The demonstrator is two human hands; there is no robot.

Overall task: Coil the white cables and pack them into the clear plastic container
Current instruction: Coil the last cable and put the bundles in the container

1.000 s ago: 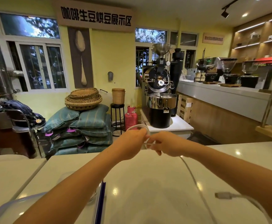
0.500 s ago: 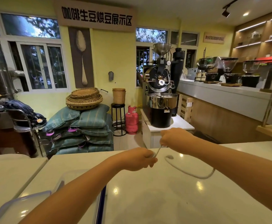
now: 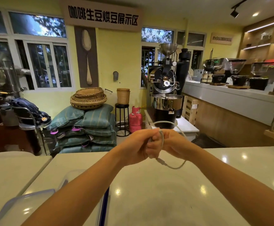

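Observation:
Both my hands meet above the far edge of the white table [image 3: 165, 193]. My left hand [image 3: 139, 144] grips a bundle of the white cable [image 3: 173, 167], with loops passing round its fingers. My right hand [image 3: 175, 142] holds the same cable right beside it. One loop arcs above the hands and another hangs below them, with a connector plug on it. The clear plastic container [image 3: 64, 181] sits at the lower left, mostly hidden by my left forearm. Its lid with a blue rim [image 3: 5, 207] lies beside it.
A second white table [image 3: 10, 170] adjoins on the left with a narrow gap between. Beyond the table edge stand stacked sacks [image 3: 87, 129], a pink gas cylinder [image 3: 135, 119] and a coffee roaster [image 3: 165, 98]. A counter [image 3: 230, 101] runs along the right.
My hands were apart with the cable stretched between them; now they have come together and risen. The cable has gathered into loops at my left hand, and the camera has tilted slightly.

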